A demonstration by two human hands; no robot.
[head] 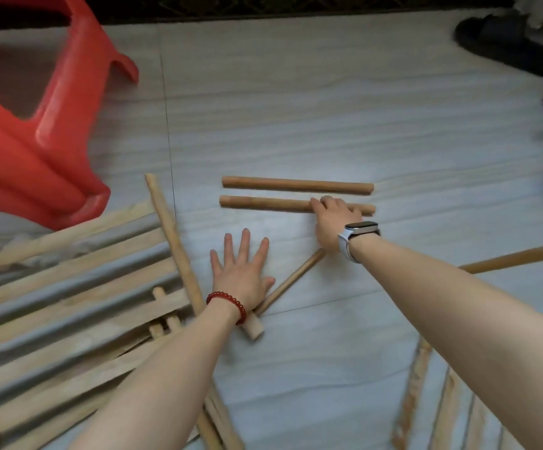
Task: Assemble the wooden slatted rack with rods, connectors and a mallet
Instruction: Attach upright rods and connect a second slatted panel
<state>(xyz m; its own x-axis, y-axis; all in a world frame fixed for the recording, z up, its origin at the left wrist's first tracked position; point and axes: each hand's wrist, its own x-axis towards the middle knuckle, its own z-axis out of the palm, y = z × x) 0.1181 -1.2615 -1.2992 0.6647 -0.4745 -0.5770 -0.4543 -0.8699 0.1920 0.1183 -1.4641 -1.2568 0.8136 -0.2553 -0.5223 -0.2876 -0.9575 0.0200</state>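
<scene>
Two short wooden rods lie parallel on the floor: the far rod (297, 184) and the near rod (263, 203). My right hand (336, 222), a watch on its wrist, has its fingers curled over the near rod toward its right end. My left hand (242, 274), with a red bead bracelet, lies flat with spread fingers on the floor. A third rod (291, 279) runs diagonally between the two hands, its lower end by my left thumb. A slatted wooden panel (68, 303) lies at the lower left, under my left forearm.
A red plastic stool (36, 125) lies tipped at the upper left. Black slippers (504, 43) sit at the upper right. A long rod (523, 258) pokes in from the right edge. More wooden slats (426, 401) lie at the lower right.
</scene>
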